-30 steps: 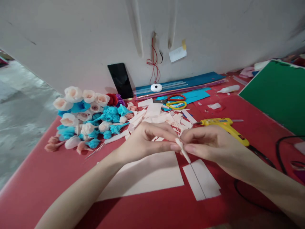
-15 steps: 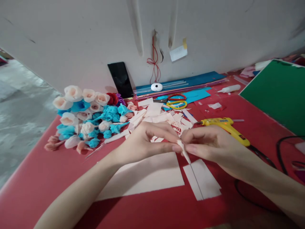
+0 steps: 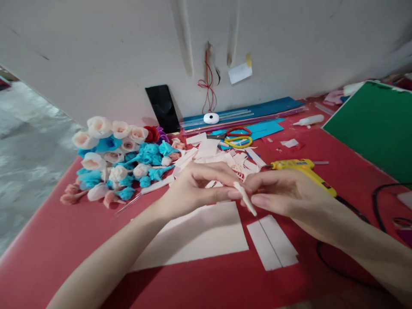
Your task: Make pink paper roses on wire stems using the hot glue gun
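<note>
Between both sets of fingertips is a small pale strip of paper [image 3: 246, 201] rolled around the upper end of a thin dark wire [image 3: 271, 242]. My left hand [image 3: 201, 189] pinches it from the left with thumb and index finger. From the other side, my right hand [image 3: 283, 193] closes thumb and fingers on the roll. The wire slants down to the right above small pale rectangles of paper [image 3: 259, 246]. A larger pale paper sheet [image 3: 199, 242] lies beneath my left hand. Pale paper scraps [image 3: 207, 149] are heaped just beyond the hands.
Paper flowers [image 3: 117, 159] crowd the left side. A yellow glue gun [image 3: 315, 176] with a black cord lies beyond my right hand. Scissors [image 3: 238, 139], a white bottle [image 3: 310, 120] and a green board [image 3: 373, 128] are farther back. A phone [image 3: 163, 107] leans against the wall.
The paper roll has turned slightly in my fingers, and its top has shifted up and left. The wire's lower end has swung to the right. Both hands stay nearly in place.
</note>
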`<move>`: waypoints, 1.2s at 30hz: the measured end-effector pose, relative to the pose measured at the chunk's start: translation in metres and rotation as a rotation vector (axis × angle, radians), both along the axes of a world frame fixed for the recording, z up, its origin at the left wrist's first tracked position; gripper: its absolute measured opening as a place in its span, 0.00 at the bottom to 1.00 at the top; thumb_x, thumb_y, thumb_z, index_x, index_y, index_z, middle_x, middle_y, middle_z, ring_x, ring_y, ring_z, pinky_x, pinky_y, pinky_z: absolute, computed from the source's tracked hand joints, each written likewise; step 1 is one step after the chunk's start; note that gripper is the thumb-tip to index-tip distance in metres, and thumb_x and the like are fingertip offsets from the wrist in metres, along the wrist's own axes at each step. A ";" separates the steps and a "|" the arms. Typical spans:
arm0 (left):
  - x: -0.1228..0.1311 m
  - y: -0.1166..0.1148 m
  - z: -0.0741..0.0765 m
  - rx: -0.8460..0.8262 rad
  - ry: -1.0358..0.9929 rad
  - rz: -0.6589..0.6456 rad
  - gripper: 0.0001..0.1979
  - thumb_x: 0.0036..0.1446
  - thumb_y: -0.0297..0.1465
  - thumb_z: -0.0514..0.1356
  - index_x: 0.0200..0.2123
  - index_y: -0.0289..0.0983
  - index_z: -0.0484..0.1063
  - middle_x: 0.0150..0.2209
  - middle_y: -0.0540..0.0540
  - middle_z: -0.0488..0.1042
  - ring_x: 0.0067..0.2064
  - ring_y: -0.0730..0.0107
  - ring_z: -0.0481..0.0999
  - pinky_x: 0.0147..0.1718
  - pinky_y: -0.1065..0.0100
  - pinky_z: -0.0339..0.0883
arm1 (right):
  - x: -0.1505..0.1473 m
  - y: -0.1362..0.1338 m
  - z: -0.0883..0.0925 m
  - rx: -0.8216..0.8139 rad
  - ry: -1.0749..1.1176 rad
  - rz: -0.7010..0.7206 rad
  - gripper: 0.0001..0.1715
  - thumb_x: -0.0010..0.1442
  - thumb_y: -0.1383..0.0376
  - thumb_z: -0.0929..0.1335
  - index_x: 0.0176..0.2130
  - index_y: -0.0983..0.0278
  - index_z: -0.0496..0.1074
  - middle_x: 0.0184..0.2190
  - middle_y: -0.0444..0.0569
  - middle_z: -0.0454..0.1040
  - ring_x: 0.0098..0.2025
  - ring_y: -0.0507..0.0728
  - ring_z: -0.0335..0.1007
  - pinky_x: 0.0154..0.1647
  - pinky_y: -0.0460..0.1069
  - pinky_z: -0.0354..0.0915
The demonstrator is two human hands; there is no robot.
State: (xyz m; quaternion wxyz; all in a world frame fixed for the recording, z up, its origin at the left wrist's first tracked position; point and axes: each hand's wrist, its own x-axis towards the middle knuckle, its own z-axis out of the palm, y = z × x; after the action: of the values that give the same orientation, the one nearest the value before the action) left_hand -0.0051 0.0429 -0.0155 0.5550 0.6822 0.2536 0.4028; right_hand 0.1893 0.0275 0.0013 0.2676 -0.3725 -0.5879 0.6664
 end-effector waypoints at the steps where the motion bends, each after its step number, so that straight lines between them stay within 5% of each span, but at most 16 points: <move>1: 0.000 0.000 -0.001 -0.001 -0.009 -0.004 0.09 0.49 0.24 0.64 0.32 0.43 0.80 0.29 0.48 0.75 0.33 0.72 0.72 0.33 0.71 0.67 | 0.000 0.000 0.000 -0.014 0.008 0.007 0.06 0.53 0.65 0.68 0.27 0.64 0.74 0.25 0.44 0.68 0.31 0.49 0.63 0.28 0.42 0.60; 13: 0.002 0.002 -0.009 -0.006 -0.087 -0.006 0.08 0.52 0.25 0.63 0.34 0.44 0.79 0.30 0.48 0.74 0.33 0.73 0.72 0.31 0.72 0.70 | -0.002 0.001 -0.005 0.040 0.032 -0.024 0.04 0.53 0.65 0.69 0.28 0.60 0.76 0.27 0.43 0.72 0.31 0.47 0.66 0.27 0.39 0.62; 22: 0.008 -0.005 -0.006 0.123 -0.062 0.132 0.09 0.49 0.24 0.64 0.35 0.40 0.78 0.33 0.48 0.76 0.35 0.74 0.72 0.35 0.73 0.69 | -0.007 -0.004 -0.005 0.235 -0.030 -0.241 0.05 0.50 0.65 0.69 0.25 0.64 0.74 0.23 0.44 0.69 0.24 0.46 0.61 0.21 0.39 0.58; 36: 0.011 -0.012 -0.004 0.181 -0.027 0.258 0.04 0.51 0.26 0.62 0.30 0.39 0.77 0.30 0.49 0.74 0.32 0.73 0.72 0.30 0.71 0.69 | -0.008 -0.006 -0.007 0.407 -0.158 -0.297 0.04 0.50 0.64 0.69 0.25 0.61 0.75 0.22 0.45 0.69 0.25 0.49 0.64 0.16 0.40 0.55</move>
State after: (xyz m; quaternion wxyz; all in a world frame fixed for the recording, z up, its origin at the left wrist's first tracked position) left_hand 0.0063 0.0309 -0.0193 0.4379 0.6858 0.2944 0.5012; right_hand 0.1809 0.0213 -0.0055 0.3851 -0.4442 -0.6678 0.4565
